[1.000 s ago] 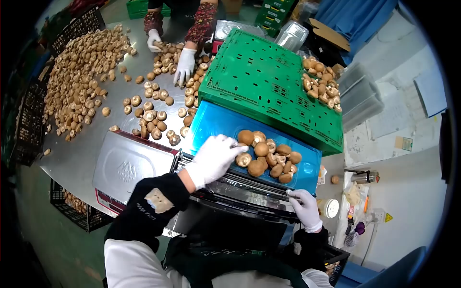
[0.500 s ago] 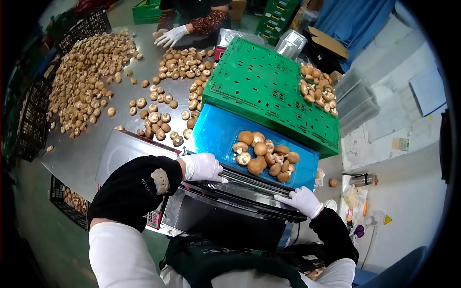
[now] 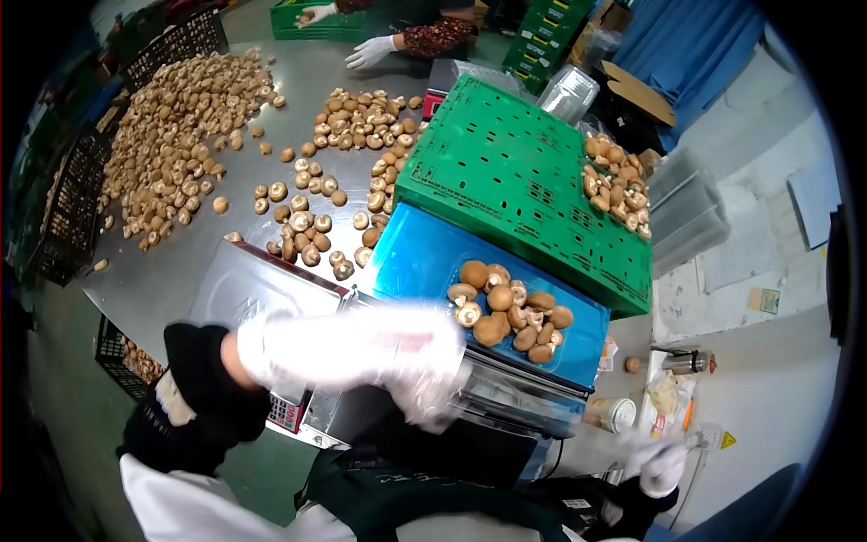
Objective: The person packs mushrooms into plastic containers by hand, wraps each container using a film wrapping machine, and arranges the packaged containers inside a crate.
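In the head view, the cluster of round brown mushrooms with pale stems (image 3: 517, 316) sits on a flat blue board (image 3: 406, 244), at the near side of a perforated green plastic crate (image 3: 524, 181). The cluster is longer than it is wide, its long axis running from far left to near right, as the board's does. The white-gloved left hand (image 3: 397, 352) is the nearer one: its fingers are left and near of the mushrooms, apart from them, over the left part of a long black-and-silver machine (image 3: 519, 397). The white-gloved right hand (image 3: 659, 465) is well apart, right and near, beyond the machine's right end. Both hands are blurred, so I cannot tell whether either's fingers are spread, closed or gripping anything.
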The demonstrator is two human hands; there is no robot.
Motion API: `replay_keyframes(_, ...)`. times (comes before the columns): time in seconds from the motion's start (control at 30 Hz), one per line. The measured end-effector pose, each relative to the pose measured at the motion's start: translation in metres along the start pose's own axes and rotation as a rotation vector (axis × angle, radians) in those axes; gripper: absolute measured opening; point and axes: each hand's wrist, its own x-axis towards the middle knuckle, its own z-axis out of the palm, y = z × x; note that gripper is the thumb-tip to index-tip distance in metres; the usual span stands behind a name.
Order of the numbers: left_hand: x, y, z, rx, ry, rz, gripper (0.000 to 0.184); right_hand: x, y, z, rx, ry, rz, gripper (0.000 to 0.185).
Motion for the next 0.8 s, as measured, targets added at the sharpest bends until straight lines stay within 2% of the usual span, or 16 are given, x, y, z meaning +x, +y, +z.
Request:
replay_keyframes(0.03,0.02,0.013,-0.004,0.12,0.156,0.179,0.016,0.019,-0.001,-0.003,-0.241,0.116,-0.104,0.011)
replay_keyframes(0.07,0.045,0.017,-0.016,0.319,0.302,0.284,0.013,0.04,-0.001,-0.007,-0.479,0.23,-0.208,0.022)
replay_keyframes(0.1,0.071,0.012,-0.031,0.52,0.45,0.387,0.012,0.065,0.012,-0.018,-0.502,0.27,-0.263,0.031)
replay_keyframes(0.13,0.097,-0.008,-0.05,0.633,0.419,0.352,0.021,0.09,0.025,-0.03,-0.526,0.311,-0.317,0.041)
replay_keyframes(0.17,0.122,-0.034,-0.069,0.747,0.386,0.315,0.033,0.119,0.05,-0.047,-0.335,0.279,-0.32,0.047)
replay_keyframes(0.23,0.155,-0.083,-0.078,1.362,0.529,0.432,0.043,0.175,0.063,-0.01,-0.206,0.608,0.045,0.05)
replay_keyframes(0.3,0.166,-0.127,-0.088,1.39,0.537,0.373,0.05,0.175,0.138,-0.063,-0.967,0.158,-0.126,0.057)
replay_keyframes(0.33,0.165,-0.138,-0.092,1.498,0.517,0.286,0.053,0.172,0.158,-0.063,-1.11,0.096,-0.076,0.058)
replay_keyframes(0.37,0.165,-0.141,-0.094,1.476,0.503,0.21,0.055,0.172,0.171,-0.055,-1.247,0.027,-0.027,0.058)
replay_keyframes(0.4,0.164,-0.144,-0.095,1.39,0.473,0.191,0.055,0.172,0.178,-0.045,-0.737,0.137,0.037,0.058)
replay_keyframes(0.5,0.153,-0.143,-0.1,1.168,0.324,0.128,0.058,0.169,0.173,-0.043,-0.577,0.192,0.081,0.059)
replay_keyframes(0.57,0.157,-0.132,-0.1,1.218,0.31,0.105,0.059,0.172,0.154,-0.042,-0.63,0.141,0.127,0.06)
replay_keyframes(0.63,0.151,-0.097,-0.085,0.937,0.254,-0.353,0.059,0.174,0.145,-0.041,-0.342,0.23,0.236,0.061)
replay_keyframes(0.7,0.151,-0.125,-0.097,0.9,0.299,-0.302,0.057,0.174,0.13,-0.032,-0.244,0.268,0.224,0.063)
replay_keyframes(0.73,0.153,-0.149,-0.105,0.744,0.418,-0.109,0.059,0.17,0.123,-0.024,-0.098,0.275,0.224,0.06)
replay_keyframes(0.8,0.148,-0.162,-0.094,0.233,0.679,0.082,0.055,0.142,0.147,-0.037,0.156,0.315,0.317,0.055)
